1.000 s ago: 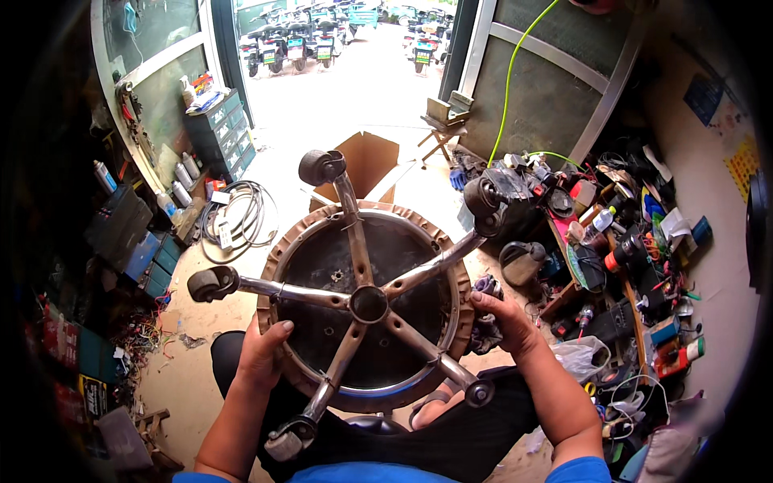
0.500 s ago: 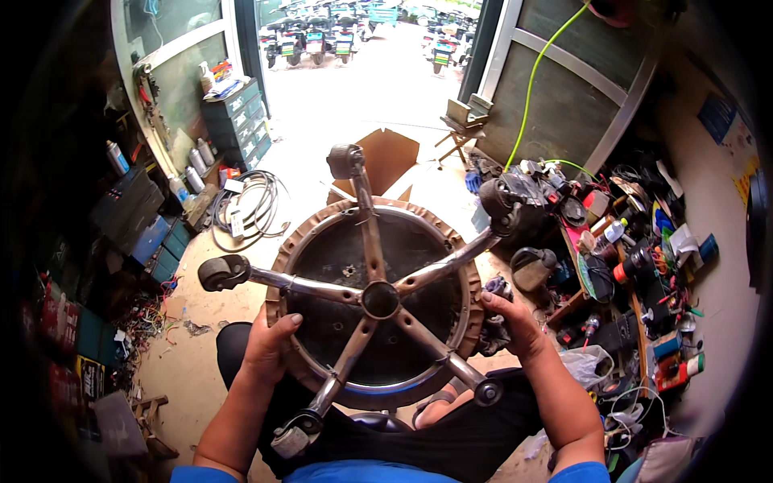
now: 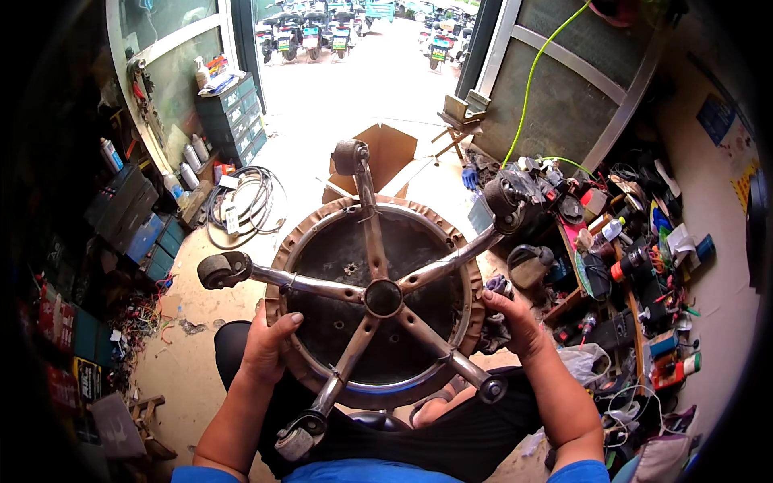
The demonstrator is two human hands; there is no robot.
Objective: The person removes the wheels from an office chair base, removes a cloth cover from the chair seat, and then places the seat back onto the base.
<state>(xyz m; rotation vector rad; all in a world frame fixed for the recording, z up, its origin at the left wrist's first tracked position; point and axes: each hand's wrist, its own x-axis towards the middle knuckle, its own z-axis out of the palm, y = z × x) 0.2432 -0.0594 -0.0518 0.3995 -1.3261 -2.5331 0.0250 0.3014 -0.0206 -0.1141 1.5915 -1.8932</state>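
Note:
An upturned round stool [image 3: 322, 338] is held over my lap, its dark underside facing me. A brown gathered cover wraps its rim. Five metal legs spread from a hollow round hub [image 3: 382, 299]. Wheels sit on several leg ends, among them a caster [image 3: 224, 270] at the left. The lower right leg ends in a round cap [image 3: 492, 390], with no wheel visible on it. My left hand [image 3: 266, 342] grips the rim at the left, thumb on top. At the right rim my right hand [image 3: 519, 326] grips likewise; dark crumpled cloth [image 3: 493, 332] lies beside its fingers, which are partly hidden.
An open cardboard box [image 3: 385, 153] stands beyond the stool. Coiled cable [image 3: 245, 209] lies on the floor at left, near a drawer cabinet [image 3: 233, 121]. Cluttered shelves [image 3: 636, 314] line the right side, with a dark jug [image 3: 531, 266] nearby. A folding stool [image 3: 460, 121] stands by the doorway.

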